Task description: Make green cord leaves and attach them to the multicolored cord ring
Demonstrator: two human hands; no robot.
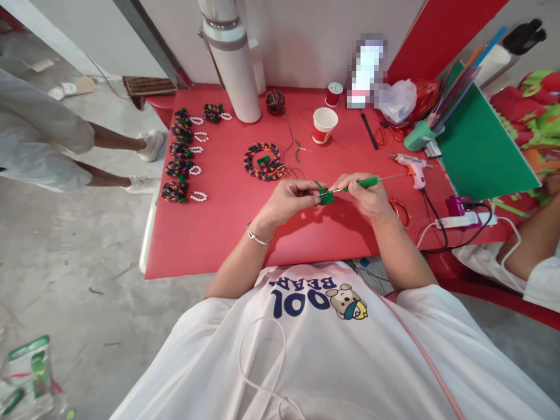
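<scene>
Between my hands is a small green crocheted piece (326,197), pinched by the fingers of my left hand (291,201). My right hand (367,195) grips a crochet hook (368,182) by its green handle, and the metal tip meets the green piece. Just beyond my left hand lies a coiled multicoloured braided cord (258,169) with a green bit inside the coil. Loose orange yarn ends (286,172) trail from it. A short green strand with a needle-like tip (298,153) rests a little farther back.
Yarn roses (174,191) with bead loops (199,197) line the left side. A white flask (238,70), yarn ball (275,102), paper cup (324,123) and thread spool (335,93) stand behind. A glue gun (416,170), scissors (400,213) and power strip (466,220) lie rightward; people are on both sides.
</scene>
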